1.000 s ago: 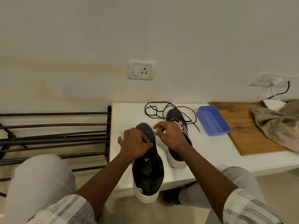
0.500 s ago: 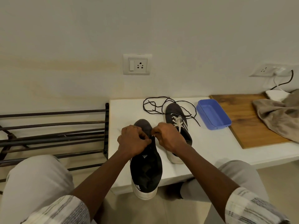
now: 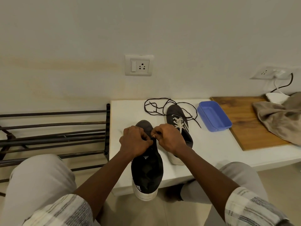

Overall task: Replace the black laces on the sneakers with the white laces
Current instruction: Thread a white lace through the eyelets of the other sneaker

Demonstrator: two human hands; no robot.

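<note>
A seated person bends over a white table (image 3: pixel 127 115), both hands meeting at the lacing area of the near sneaker (image 3: pixel 147 173), a black shoe with a white sole whose heel overhangs the table's front edge. The left hand (image 3: pixel 135 141) is curled, its fingers gripping the shoe's upper; the right hand (image 3: pixel 169 138) is also curled, thumb and forefinger pinching a pale tip (image 3: pixel 152 136) too small to identify. Just behind the right hand stands the far sneaker (image 3: pixel 179 126), already threaded with a white lace (image 3: pixel 178 122). A loose black lace (image 3: pixel 156 108) lies in loops on the tabletop around that shoe's toe, one end trailing toward a blue plastic tray (image 3: pixel 214 115). A wooden board (image 3: pixel 244 121) beside the tray carries a crumpled beige cloth (image 3: pixel 280 118). A dark metal rack (image 3: pixel 53 132) adjoins the table's left side, and a wall socket (image 3: pixel 139 65) is set above.
</note>
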